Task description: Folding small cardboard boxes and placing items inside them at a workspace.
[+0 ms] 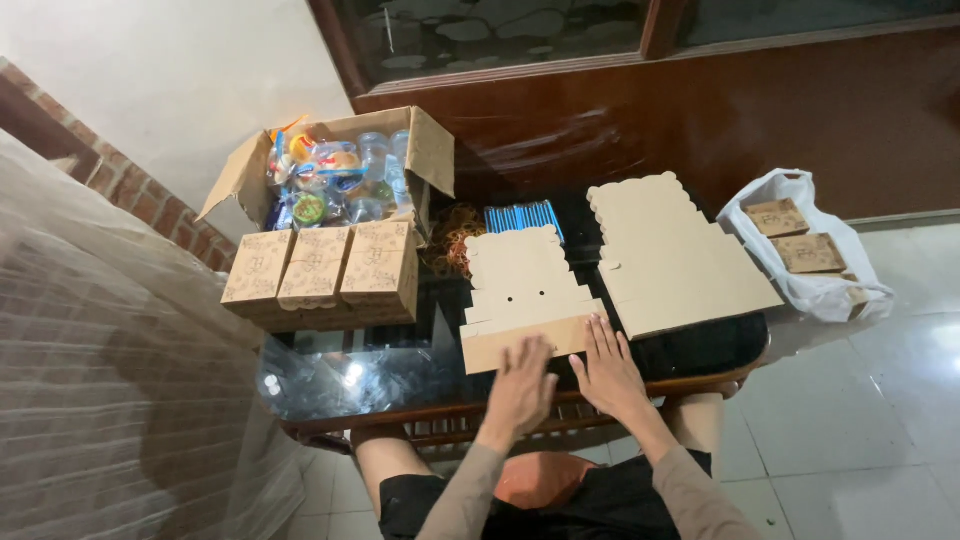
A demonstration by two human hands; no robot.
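Note:
A flat, unfolded cardboard box blank (pixel 520 290) lies on the dark glass table (pixel 340 375) in front of me. My left hand (pixel 522 385) rests flat with fingers spread on the blank's near folded edge. My right hand (pixel 605 365) presses flat on the same edge, just to the right. A stack of larger flat blanks (pixel 670 255) lies right of it. Three assembled brown boxes (pixel 325 270) stand in a row at the left.
An open carton (pixel 345 175) holding colourful snacks and cups stands at the back left. Rubber bands (pixel 452 235) and blue straws (pixel 522 216) lie behind the blank. A white plastic bag (pixel 805 245) with brown boxes sits on the tiled floor at right. A brick wall runs along the left.

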